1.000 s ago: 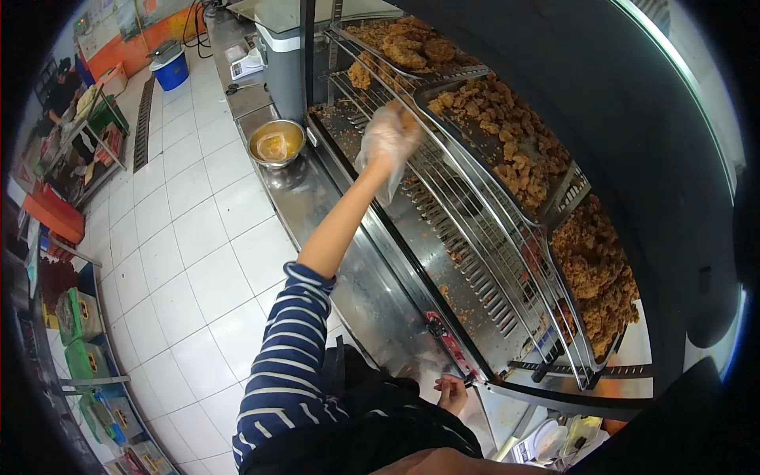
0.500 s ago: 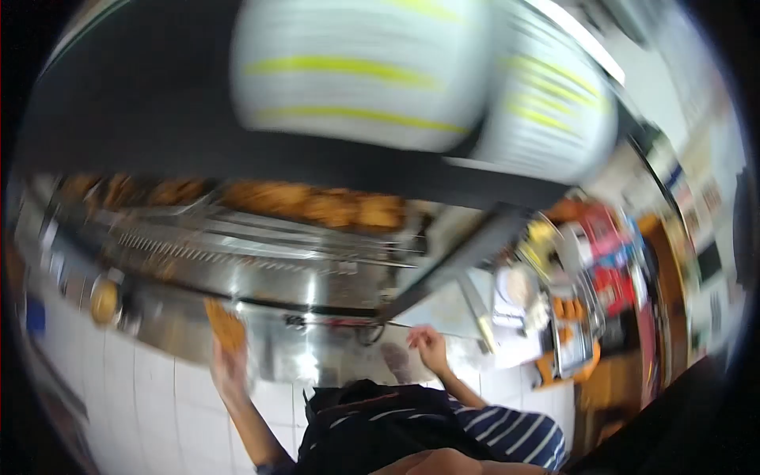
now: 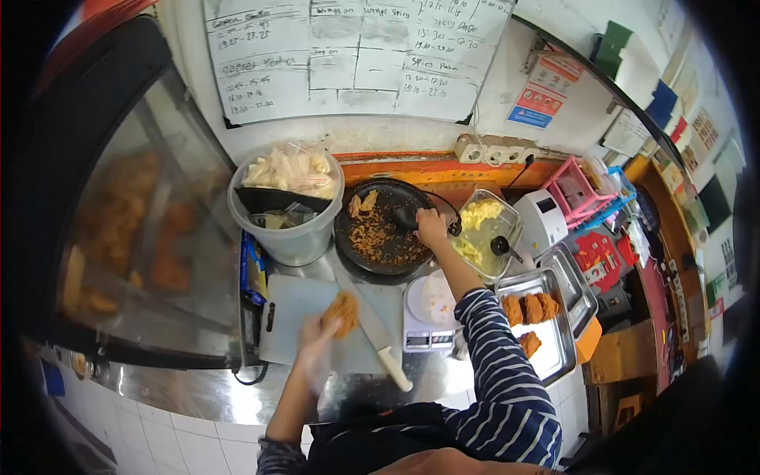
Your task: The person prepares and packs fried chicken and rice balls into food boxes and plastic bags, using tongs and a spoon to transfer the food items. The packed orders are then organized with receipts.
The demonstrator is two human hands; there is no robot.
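My left hand (image 3: 315, 339), in what looks like a clear plastic glove, is closed on a piece of fried chicken (image 3: 343, 312) above the grey-white cutting board (image 3: 285, 317). A knife (image 3: 370, 326) with a white handle lies across the board's right side. Reaching forward, my right hand (image 3: 431, 229) is closed around a black pestle-like tool (image 3: 406, 218) at the right side of a wide black round mortar (image 3: 348, 249). Brown crumbs (image 3: 388, 241) and a pale fried piece (image 3: 362, 203) lie inside the mortar.
At left stands a glass display case (image 3: 142, 237) with fried food inside. A white bucket (image 3: 293, 237) is behind the board. To the right are a scale (image 3: 427, 336), a clear tub of yellow food (image 3: 511, 229) and a metal tray (image 3: 558, 356) with fried pieces.
My view has turned from the display case to the counter. The fried chicken in my left hand is now above the cutting board. My right hand has reached forward and taken hold of the pestle-like tool.
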